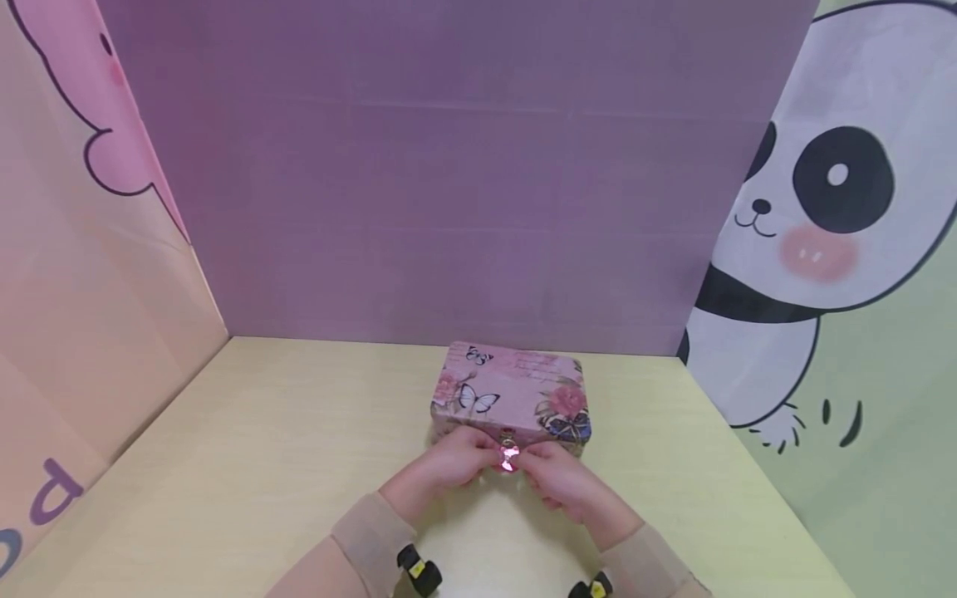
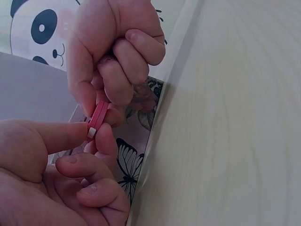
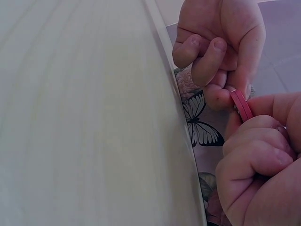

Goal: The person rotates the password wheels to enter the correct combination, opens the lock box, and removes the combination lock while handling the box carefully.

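A pink tin box [image 1: 516, 386] with butterflies and roses on its lid stands closed toward the back of the table. At its front clasp [image 1: 508, 433] is a small shiny red padlock [image 1: 509, 458]. My left hand [image 1: 458, 457] pinches one side of the padlock between thumb and forefinger, the other fingers loosely curled. From the opposite side, my right hand [image 1: 561, 477] pinches it too, its remaining fingers folded in. Edge-on in the left wrist view, the padlock [image 2: 97, 117] shows a small white piece [image 2: 91, 133] by the left thumb. Fingers cover much of it.
The pale wooden table [image 1: 314, 423] extends around the box. Behind it rises a purple panel [image 1: 449, 208]. A peach panel [image 1: 97, 291] flanks the left side, and a green panel with a panda drawing [image 1: 845, 266] the right.
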Motion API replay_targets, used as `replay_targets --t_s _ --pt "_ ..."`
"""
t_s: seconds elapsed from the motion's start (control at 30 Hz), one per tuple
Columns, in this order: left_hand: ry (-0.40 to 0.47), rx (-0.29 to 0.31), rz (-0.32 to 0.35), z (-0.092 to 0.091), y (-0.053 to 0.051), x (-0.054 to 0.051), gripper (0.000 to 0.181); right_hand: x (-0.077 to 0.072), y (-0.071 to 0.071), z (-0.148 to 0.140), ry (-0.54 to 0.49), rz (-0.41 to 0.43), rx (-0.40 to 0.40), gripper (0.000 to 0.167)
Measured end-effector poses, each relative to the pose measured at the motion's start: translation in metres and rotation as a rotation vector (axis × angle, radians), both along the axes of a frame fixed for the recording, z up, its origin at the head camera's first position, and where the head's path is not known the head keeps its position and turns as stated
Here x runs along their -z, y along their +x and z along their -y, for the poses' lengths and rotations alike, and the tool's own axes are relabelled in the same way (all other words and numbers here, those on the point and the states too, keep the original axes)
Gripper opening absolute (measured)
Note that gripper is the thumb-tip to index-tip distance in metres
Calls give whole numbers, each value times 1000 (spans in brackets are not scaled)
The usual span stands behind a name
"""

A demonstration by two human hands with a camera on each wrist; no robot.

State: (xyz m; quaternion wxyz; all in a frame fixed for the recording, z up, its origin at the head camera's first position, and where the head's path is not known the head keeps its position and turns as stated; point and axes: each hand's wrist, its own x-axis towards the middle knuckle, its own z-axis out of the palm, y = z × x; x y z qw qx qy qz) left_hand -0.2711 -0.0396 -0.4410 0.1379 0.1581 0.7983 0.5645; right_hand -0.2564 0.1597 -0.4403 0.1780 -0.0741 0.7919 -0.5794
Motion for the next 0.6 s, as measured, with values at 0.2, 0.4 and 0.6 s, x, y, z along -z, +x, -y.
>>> replay_targets --t_s 0.2,0.4,0.6 --pt "5 1 -1 0 1 0 15 0 1 -1 -1 6 -2 30" --pt "5 -4 18 0 1 0 14 -2 0 -2 8 15 21 30" --pt "15 5 13 1 0 0 14 -11 -1 -10 25 26 31 35"
